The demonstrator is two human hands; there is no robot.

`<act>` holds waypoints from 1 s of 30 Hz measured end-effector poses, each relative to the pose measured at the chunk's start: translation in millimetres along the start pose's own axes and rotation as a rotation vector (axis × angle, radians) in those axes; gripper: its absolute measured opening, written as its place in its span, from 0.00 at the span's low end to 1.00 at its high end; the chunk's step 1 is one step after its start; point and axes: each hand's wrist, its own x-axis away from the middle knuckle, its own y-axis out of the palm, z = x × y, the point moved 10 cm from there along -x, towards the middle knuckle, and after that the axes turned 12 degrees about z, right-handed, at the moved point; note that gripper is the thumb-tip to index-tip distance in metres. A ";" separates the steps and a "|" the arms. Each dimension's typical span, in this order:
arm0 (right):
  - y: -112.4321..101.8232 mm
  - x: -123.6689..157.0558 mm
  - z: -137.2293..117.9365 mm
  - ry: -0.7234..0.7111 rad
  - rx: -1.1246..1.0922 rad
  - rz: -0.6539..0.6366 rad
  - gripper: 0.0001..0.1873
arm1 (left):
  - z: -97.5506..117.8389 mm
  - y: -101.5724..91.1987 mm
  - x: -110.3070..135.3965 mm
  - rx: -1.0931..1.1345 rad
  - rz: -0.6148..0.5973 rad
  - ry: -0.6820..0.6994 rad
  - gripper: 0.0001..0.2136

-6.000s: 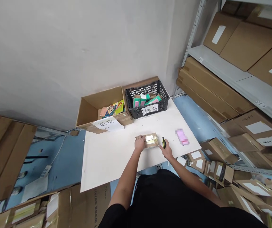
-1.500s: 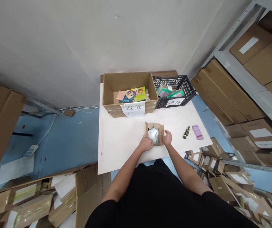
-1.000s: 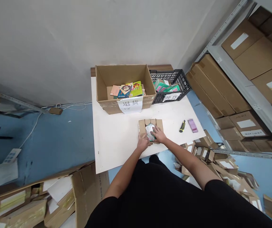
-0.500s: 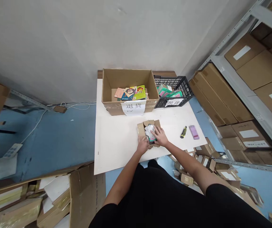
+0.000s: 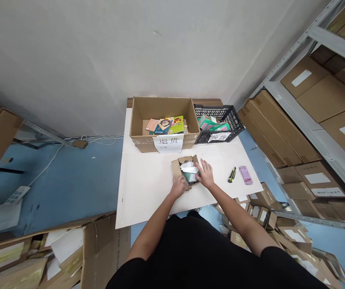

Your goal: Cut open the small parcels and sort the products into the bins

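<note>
A small cardboard box [image 5: 176, 167] stands with its flaps raised on the white table. In it lie a green packet [image 5: 189, 176] and crumpled white paper [image 5: 187, 165]. My left hand [image 5: 179, 186] grips the box's near left side, fingers closed over the edge. At the box's right side is my right hand [image 5: 205, 173], its fingers apart and their tips by the packet and the right wall. Whether these fingertips press on the packet I cannot tell.
Behind stand a large cardboard box [image 5: 144, 144] of booklets and a black crate [image 5: 236, 116] with green packets. To the right lie a utility knife [image 5: 232, 175] and a blurred pink item [image 5: 246, 175]. Shelves [image 5: 319, 136] and piled cartons flank the white table [image 5: 142, 192].
My right hand has shifted from over the white paper to the box's right edge. More of the green packet now shows. The left hand stays at the near left side.
</note>
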 end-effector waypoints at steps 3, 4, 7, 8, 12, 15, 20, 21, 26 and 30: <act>1.6 -12.0 2.0 0.045 -0.002 0.008 0.44 | -0.9 4.9 1.5 -0.034 -0.071 0.014 0.01; 4.5 -14.8 1.3 0.064 -0.012 0.010 0.43 | -1.0 5.1 3.2 -0.047 -0.081 0.023 0.01; 14.5 -17.6 -3.0 0.132 -0.064 0.046 0.39 | -2.4 1.8 8.5 -0.085 -0.073 0.027 0.01; 17.2 -16.6 -4.8 0.150 -0.086 0.067 0.38 | -2.6 0.4 9.9 -0.092 -0.067 0.026 0.02; 25.3 -5.5 -2.0 0.246 -0.147 0.100 0.26 | -1.3 -2.0 12.4 -0.083 -0.065 0.018 0.05; 33.3 4.0 2.2 0.285 -0.214 0.020 0.20 | 1.4 -1.8 11.4 -0.060 -0.062 0.014 0.06; 46.6 14.5 -2.7 0.223 -0.204 -0.141 0.19 | 5.4 1.1 8.9 -0.050 -0.049 0.013 0.07; 52.0 16.7 -4.5 0.208 -0.171 -0.184 0.18 | 6.2 2.2 8.5 -0.052 -0.048 0.017 0.08; 75.1 16.0 -15.1 0.180 -0.075 -0.261 0.35 | 7.1 7.8 5.9 -0.065 -0.037 0.041 0.08; 89.1 9.8 -17.7 0.265 -0.053 -0.354 0.51 | 2.3 10.0 5.2 -0.120 -0.031 0.045 0.07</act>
